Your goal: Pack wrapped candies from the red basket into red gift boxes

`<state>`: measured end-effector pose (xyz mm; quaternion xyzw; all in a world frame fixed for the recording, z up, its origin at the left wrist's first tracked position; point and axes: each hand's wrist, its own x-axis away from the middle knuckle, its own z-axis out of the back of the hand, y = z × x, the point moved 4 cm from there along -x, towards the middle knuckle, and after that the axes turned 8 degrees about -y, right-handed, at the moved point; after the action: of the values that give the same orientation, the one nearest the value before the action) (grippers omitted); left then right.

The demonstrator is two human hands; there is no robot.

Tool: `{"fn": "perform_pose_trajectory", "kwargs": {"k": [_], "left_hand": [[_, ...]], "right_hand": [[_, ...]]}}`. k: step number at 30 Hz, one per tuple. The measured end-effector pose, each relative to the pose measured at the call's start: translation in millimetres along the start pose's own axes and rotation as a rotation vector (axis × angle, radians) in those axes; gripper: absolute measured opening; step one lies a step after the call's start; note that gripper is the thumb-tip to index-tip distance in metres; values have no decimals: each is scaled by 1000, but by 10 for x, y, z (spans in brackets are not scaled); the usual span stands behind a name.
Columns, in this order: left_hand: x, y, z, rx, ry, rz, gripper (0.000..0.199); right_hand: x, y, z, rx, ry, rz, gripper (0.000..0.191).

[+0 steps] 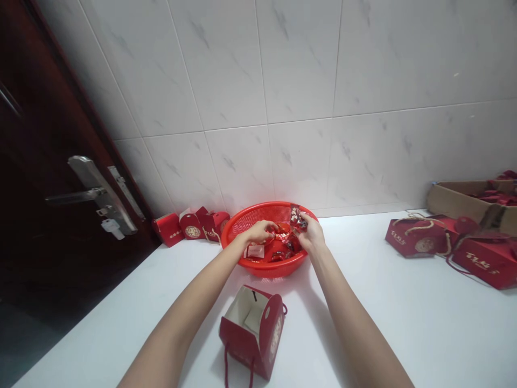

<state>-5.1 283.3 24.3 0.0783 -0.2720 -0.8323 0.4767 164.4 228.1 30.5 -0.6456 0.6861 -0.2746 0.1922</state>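
A red plastic basket point(266, 269) holds several small, shiny red packets point(280, 256) that look like wrapped sweets. Over the basket, my left hand point(258, 233) has its fingers curled in a pinch at a shiny red wrapper point(281, 235). My right hand point(313, 233), at the basket's right side, grips a small dark red packet point(295, 214) with gold print, which stands up above the fingers. Nearer to me, between my forearms, a dark red gift box point(266, 345) stands with its top open, showing a pale inside and cord handles.
Several red gift boxes point(194, 225) stand by the wall at the left. On the right lie more red gift boxes with cord handles point(422, 237), beside a cardboard carton point(448, 199) of red items. A tiled wall point(299, 161) backs the white table point(363, 269); a dark door point(44, 134) is at left.
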Motion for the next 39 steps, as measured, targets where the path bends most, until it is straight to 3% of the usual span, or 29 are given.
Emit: {"fn": "perform_pose_trajectory", "kwargs": {"k": [18,25,29,35,39], "left_hand": [[43,77,126,243,261,-16,46],[82,136,135,70,280,48,41],[120,180,70,-39,164,41,38],[145,284,-247,-267,-381,23,56],[116,254,-278,-427,-385,121,53]], "right_hand": [[-61,38,23,-49,-9,-65,13],[-79,48,41,-37,-35,-68,12],[-76,52,47,-24,-33,-60,13],[-68,53,54,-6,-24,-39,13],[-41,43,36,4,-17,-32,14]]}}
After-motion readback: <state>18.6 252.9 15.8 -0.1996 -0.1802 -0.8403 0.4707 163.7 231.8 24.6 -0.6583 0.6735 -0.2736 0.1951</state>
